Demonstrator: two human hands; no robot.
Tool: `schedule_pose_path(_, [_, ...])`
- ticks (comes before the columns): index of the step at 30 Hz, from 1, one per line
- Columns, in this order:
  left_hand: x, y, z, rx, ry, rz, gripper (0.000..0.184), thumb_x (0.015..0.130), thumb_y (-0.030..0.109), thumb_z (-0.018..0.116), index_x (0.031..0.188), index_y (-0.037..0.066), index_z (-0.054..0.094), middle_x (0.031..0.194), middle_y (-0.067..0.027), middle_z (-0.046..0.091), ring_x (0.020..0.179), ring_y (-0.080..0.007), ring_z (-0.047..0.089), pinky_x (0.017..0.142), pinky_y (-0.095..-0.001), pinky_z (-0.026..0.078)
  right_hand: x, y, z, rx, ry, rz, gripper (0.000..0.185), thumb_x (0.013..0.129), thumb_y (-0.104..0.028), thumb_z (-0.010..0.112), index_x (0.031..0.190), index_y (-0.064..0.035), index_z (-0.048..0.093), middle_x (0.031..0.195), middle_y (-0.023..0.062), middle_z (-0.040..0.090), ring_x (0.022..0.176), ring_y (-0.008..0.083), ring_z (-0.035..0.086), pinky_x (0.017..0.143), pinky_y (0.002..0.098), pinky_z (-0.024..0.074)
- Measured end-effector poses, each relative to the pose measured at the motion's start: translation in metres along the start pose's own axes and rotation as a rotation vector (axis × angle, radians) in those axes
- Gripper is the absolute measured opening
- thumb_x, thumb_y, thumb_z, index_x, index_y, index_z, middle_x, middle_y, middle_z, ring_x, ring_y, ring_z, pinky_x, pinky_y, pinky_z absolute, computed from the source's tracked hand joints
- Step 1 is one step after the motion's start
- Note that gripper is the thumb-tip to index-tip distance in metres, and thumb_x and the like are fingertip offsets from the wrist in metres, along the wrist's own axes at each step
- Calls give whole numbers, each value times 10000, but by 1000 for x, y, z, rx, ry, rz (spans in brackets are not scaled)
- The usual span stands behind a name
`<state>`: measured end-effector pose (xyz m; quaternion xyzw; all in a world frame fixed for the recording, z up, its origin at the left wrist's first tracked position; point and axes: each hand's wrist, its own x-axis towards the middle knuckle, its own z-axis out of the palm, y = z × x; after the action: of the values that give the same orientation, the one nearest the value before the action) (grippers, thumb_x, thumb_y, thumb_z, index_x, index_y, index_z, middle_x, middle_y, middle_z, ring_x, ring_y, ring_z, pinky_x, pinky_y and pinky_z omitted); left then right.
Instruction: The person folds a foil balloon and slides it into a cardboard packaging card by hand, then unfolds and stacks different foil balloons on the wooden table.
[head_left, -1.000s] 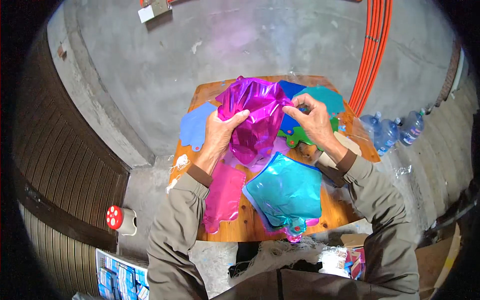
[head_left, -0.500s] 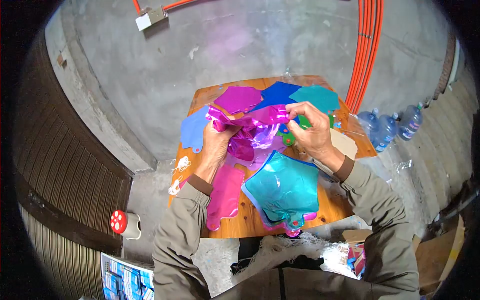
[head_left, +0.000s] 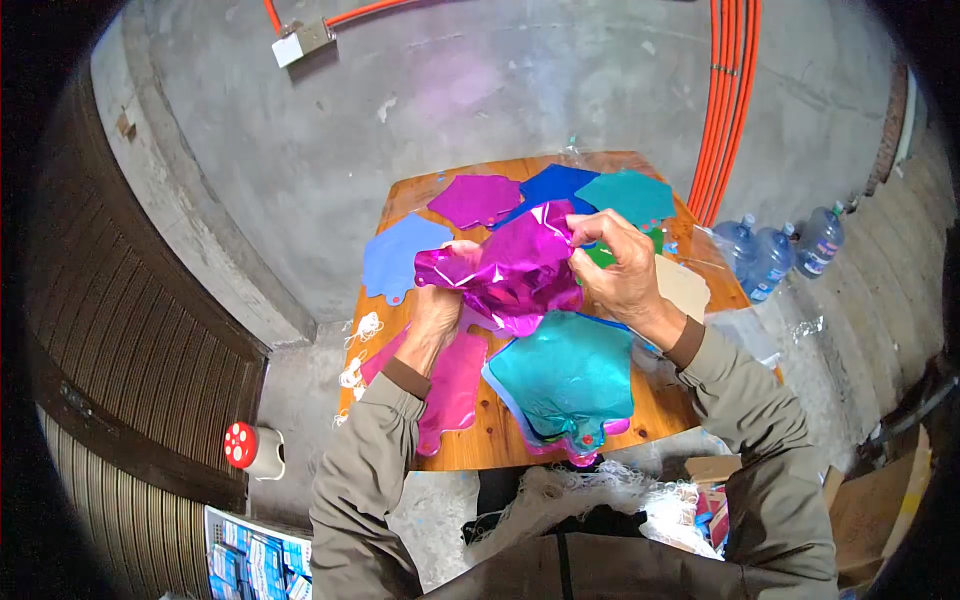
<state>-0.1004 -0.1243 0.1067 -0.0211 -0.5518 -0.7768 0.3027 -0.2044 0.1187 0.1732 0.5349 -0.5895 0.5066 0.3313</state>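
Note:
A crumpled magenta foil balloon (head_left: 530,265), flat and shiny, is stretched between my two hands above the table. My left hand (head_left: 438,305) grips its left end, fingers partly hidden behind the foil. At its upper right edge, my right hand (head_left: 618,262) pinches the foil between thumb and fingers. Just below lies a stack of flat star-shaped foil balloons with a teal one (head_left: 565,370) on top. A pink foil balloon (head_left: 455,385) lies beneath my left forearm, and a light blue one (head_left: 400,255) sits left of my left hand.
Along the back of the wooden table (head_left: 650,410) lie purple (head_left: 475,199), dark blue (head_left: 558,183) and teal (head_left: 628,198) foil balloons. White string (head_left: 368,326) rests at the left edge. Water bottles (head_left: 775,262) stand on the right; a red-topped stool (head_left: 253,449) is on the floor at left.
The magenta foil has been turned and spread, now showing a broader face toward me. My right hand still pinches its edge, and my left hand has shifted slightly lower.

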Motion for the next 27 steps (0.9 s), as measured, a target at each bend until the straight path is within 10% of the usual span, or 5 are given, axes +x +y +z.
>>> schedule_pose_path(7, [-15, 15, 19, 67, 42, -148, 291, 919, 150, 818, 1179, 54, 727, 1100, -31, 735, 926, -121, 680, 855, -303, 559, 8, 16, -7, 306, 136, 598, 151, 953, -130, 756, 969, 10, 703, 867, 25, 728, 801, 82, 651, 742, 255, 531])
schedule_pose_path(13, [-27, 21, 34, 173, 27, -245, 319, 938, 159, 800, 1219, 51, 692, 1082, -24, 728, 932, -129, 692, 856, -314, 577, -9, 4, -10, 629, -46, 795, 555, 911, -106, 820, 1367, 71, 557, 1246, 133, 705, 1132, 159, 665, 962, 311, 559])
schedule_pose_path(19, [-42, 28, 46, -20, 83, -134, 241, 979, 161, 755, 1158, 11, 699, 927, -45, 745, 774, -108, 697, 704, -280, 576, -34, 14, -19, 573, -59, 1049, 149, 962, -85, 753, 1079, 3, 727, 949, 48, 759, 747, 76, 674, 651, 246, 557])
schedule_pose_path(27, [-53, 41, 36, 72, 84, -220, 148, 960, 96, 767, 1012, -15, 684, 936, -125, 762, 730, -124, 719, 601, -241, 573, -54, 22, -28, 622, -62, 1155, 167, 1010, -181, 708, 1043, -21, 742, 919, 28, 754, 730, 81, 654, 678, 262, 528])
